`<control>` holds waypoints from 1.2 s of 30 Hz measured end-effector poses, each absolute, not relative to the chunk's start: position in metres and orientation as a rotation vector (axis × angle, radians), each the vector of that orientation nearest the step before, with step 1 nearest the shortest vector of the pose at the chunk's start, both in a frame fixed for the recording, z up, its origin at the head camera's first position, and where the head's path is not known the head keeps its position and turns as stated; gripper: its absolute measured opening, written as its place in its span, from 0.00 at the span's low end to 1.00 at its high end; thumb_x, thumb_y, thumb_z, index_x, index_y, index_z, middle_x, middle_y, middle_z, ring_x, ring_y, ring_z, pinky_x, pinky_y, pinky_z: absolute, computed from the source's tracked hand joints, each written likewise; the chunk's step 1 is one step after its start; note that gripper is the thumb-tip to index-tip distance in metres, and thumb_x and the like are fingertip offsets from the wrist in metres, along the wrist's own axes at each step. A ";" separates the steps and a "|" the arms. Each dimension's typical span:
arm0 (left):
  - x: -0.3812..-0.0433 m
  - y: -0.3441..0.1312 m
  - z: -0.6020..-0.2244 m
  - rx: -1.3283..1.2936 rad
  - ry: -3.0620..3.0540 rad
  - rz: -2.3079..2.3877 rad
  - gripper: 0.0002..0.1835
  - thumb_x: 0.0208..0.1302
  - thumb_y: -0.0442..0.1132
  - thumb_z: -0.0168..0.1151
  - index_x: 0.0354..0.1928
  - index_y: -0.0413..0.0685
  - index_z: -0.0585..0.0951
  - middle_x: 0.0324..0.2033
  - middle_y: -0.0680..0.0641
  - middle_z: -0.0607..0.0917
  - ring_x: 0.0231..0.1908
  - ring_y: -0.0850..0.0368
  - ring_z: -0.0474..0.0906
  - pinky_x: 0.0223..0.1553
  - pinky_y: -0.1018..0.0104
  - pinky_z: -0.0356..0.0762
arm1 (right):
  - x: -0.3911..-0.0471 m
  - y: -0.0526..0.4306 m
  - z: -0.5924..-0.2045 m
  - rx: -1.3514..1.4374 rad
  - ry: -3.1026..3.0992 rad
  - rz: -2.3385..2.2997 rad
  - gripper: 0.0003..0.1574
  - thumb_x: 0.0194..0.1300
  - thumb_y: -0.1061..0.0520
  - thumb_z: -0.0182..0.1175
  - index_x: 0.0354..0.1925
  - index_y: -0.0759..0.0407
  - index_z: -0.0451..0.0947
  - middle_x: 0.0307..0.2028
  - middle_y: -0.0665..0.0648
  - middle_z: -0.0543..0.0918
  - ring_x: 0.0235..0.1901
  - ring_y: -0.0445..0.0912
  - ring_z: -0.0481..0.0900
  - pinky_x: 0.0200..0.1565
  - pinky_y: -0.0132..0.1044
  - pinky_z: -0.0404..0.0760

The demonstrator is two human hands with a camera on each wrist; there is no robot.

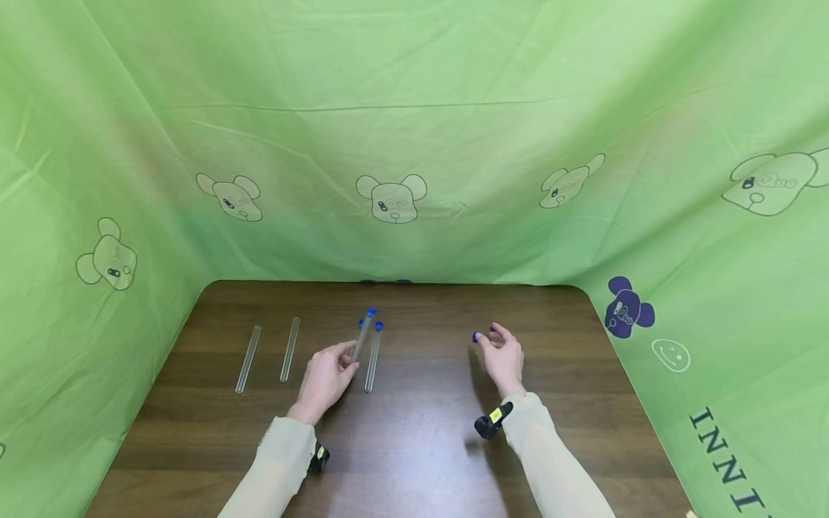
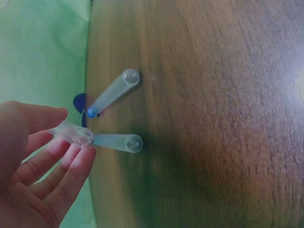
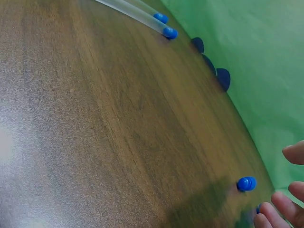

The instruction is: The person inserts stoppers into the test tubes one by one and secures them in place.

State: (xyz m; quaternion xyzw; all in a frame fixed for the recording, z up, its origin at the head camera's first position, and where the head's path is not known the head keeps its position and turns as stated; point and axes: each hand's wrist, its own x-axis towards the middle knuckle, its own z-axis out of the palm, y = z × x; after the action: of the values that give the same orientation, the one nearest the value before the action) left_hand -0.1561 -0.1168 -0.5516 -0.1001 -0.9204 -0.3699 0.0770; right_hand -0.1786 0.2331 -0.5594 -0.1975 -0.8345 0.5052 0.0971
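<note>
My left hand pinches a clear test tube between thumb and fingers, its rounded end towards the left wrist camera. In the head view this tube slants upward with a blue cap at its top. Beside it on the table lies a capped test tube; another tube lies partly behind the held one. At the right, my right hand hovers with thumb and fingers apart, close to two small blue caps. One cap shows fully in the right wrist view; the other is partly hidden by fingertips.
Two test tubes without caps, one farther left and one nearer the left hand, lie on the brown wooden table. A green printed cloth surrounds the table's back and sides.
</note>
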 end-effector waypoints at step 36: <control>-0.164 -0.138 -0.570 -0.024 -2.855 -1.002 0.20 0.55 0.34 0.76 0.52 0.40 0.86 0.25 0.53 0.87 0.31 0.49 0.86 0.37 0.48 0.81 | -0.192 0.237 -0.565 -0.462 -2.692 1.258 0.34 0.65 0.53 0.66 0.65 0.67 0.76 0.54 0.69 0.83 0.52 0.61 0.82 0.57 0.54 0.71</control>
State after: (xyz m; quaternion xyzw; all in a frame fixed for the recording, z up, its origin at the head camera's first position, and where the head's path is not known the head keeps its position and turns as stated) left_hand -0.1640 -0.1375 -0.5697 -0.0079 -0.9419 -0.3307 0.0578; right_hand -0.1921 0.2365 -0.5649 -0.1532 -0.8932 0.4174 0.0674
